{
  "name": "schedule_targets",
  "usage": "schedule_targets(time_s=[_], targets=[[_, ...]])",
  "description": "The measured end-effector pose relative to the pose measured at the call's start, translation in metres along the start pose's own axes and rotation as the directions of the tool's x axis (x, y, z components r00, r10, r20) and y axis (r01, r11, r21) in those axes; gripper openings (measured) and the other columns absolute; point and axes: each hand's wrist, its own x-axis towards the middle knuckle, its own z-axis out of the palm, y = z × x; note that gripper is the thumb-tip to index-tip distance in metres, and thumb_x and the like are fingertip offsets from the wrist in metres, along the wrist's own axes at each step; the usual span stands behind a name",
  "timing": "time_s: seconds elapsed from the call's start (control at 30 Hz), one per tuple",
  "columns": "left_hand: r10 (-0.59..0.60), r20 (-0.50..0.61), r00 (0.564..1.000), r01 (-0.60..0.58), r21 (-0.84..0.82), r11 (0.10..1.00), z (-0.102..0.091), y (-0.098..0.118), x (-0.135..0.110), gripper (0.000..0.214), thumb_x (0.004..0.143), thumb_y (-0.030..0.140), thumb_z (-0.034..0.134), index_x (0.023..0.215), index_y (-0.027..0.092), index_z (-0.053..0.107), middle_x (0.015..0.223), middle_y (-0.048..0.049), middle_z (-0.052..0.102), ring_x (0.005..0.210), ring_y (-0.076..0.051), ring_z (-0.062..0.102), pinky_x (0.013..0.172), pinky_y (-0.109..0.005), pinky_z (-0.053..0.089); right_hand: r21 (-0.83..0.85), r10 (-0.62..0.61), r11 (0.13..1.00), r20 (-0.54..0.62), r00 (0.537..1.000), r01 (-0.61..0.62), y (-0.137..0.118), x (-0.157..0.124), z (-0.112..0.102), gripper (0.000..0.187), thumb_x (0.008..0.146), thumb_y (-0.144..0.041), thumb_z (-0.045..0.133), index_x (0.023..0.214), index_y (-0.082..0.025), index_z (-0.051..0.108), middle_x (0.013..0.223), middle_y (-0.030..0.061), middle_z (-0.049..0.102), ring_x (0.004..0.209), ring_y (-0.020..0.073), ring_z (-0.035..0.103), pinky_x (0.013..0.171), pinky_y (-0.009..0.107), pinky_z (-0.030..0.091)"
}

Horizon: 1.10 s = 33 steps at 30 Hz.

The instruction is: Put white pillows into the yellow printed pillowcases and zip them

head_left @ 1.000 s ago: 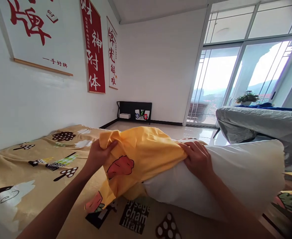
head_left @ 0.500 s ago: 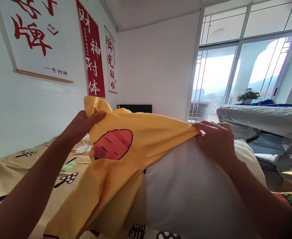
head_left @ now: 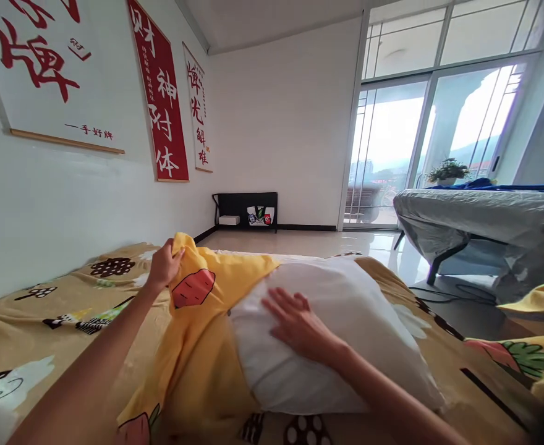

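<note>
A white pillow point(head_left: 346, 327) lies on the bed, partly inside a yellow pillowcase point(head_left: 207, 321) printed with carrots. My left hand point(head_left: 163, 267) is closed on the far corner of the pillowcase, holding it up a little. My right hand point(head_left: 295, 321) rests flat on the bare white pillow with its fingers stretched out, holding nothing. The pillowcase covers only the pillow's left end and trails toward me over the sheet.
The bed has a tan sheet point(head_left: 54, 309) with mushroom prints and runs along the left wall with its hanging scrolls. A grey covered table point(head_left: 480, 216) stands to the right. More yellow printed fabric point(head_left: 527, 346) lies at the right edge. A black shelf point(head_left: 246, 210) stands by the far wall.
The pillow and pillowcase have come down from a raised position onto the bed. My right hand let go of the pillowcase edge and now lies flat on the pillow.
</note>
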Motion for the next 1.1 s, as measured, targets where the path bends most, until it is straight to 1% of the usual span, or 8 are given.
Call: schedule_targets(time_s=[0.13,0.17,0.27,0.33,0.5,0.63,0.87,1.1], targets=[[0.289,0.053,0.956,-0.29,0.016,0.957,0.015,0.008,-0.073,0.039,0.086,0.026,0.052,0.123,0.012,0.053,0.121,-0.0178,0.06,0.116,-0.031,0.055,0.099,-0.045,0.041,-0.008,-0.12,0.992,0.168,0.979,0.123,-0.029,-0.049,0.03,0.073,0.082,-0.047,0.059,0.148,-0.025,0.035,0.153,0.0137,0.036,0.138,0.0321,0.033,0.103,0.047,0.031],[0.43,0.172,0.886,-0.431,-0.031,0.902,0.02,0.011,-0.098,0.035,0.087,0.024,0.052,0.122,0.019,0.055,0.123,-0.0098,0.062,0.116,-0.024,0.056,0.101,-0.038,0.041,-0.052,-0.132,0.989,0.138,0.982,0.14,-0.033,-0.059,0.036,0.074,0.081,-0.043,0.061,0.148,-0.025,0.035,0.153,0.0133,0.035,0.139,0.033,0.032,0.104,0.047,0.03],[0.765,0.41,0.496,-0.815,-0.086,0.574,0.041,0.014,-0.166,0.048,0.09,0.024,0.05,0.138,0.026,0.044,0.143,-0.0054,0.05,0.128,-0.022,0.047,0.103,-0.038,0.037,-0.255,-0.15,0.957,-0.028,0.988,0.138,-0.034,-0.078,0.049,0.066,0.082,-0.021,0.056,0.146,-0.027,0.04,0.152,0.0095,0.038,0.138,0.0331,0.032,0.105,0.048,0.026],[0.793,0.448,0.412,-0.875,-0.049,0.482,0.059,0.009,-0.196,0.049,0.092,0.029,0.049,0.14,0.027,0.042,0.149,-0.005,0.043,0.132,-0.022,0.042,0.104,-0.038,0.034,-0.338,-0.115,0.938,-0.106,0.988,0.073,-0.025,-0.08,0.055,0.064,0.084,-0.014,0.051,0.145,-0.03,0.04,0.149,0.0099,0.042,0.135,0.0339,0.036,0.102,0.05,0.027],[0.823,0.267,0.5,-0.866,0.135,0.482,0.107,-0.009,-0.221,0.037,0.096,0.035,0.045,0.13,0.024,0.053,0.14,-0.0096,0.052,0.127,-0.023,0.044,0.102,-0.039,0.031,-0.367,-0.177,0.924,-0.157,0.972,0.109,0.005,-0.065,0.066,0.058,0.09,-0.012,0.047,0.144,-0.033,0.041,0.114,0.0101,0.065,0.107,0.0257,0.058,0.092,0.044,0.037],[0.788,0.239,0.568,-0.823,0.19,0.536,0.122,-0.002,-0.218,0.024,0.094,0.031,0.05,0.113,0.022,0.062,0.122,-0.0094,0.062,0.113,-0.024,0.052,0.096,-0.041,0.033,-0.279,-0.255,0.929,-0.01,0.967,0.243,0.012,-0.044,0.062,0.05,0.093,-0.016,0.049,0.14,-0.03,0.046,0.091,0.0046,0.066,0.082,0.0176,0.059,0.077,0.032,0.043],[0.766,0.396,0.506,-0.838,0.016,0.545,0.092,0.021,-0.206,0.033,0.094,0.024,0.048,0.125,0.02,0.057,0.114,-0.0075,0.066,0.105,-0.023,0.056,0.094,-0.041,0.036,-0.137,-0.094,0.98,0.312,0.945,0.143,-0.024,0.024,0.016,0.039,0.095,-0.017,0.044,0.132,-0.028,0.051,0.096,0.008,0.065,0.083,0.0187,0.061,0.061,0.027,0.041],[0.743,0.251,0.621,-0.713,-0.214,0.668,0.066,0.046,-0.199,0.015,0.089,0.016,0.047,0.095,0.015,0.061,0.092,-0.0092,0.065,0.089,-0.024,0.054,0.083,-0.039,0.039,0.128,-0.117,0.99,0.464,0.878,0.064,-0.058,0.089,-0.015,0.029,0.091,-0.019,0.045,0.109,-0.026,0.066,0.092,0.0084,0.069,0.08,0.0211,0.065,0.063,0.027,0.04]])
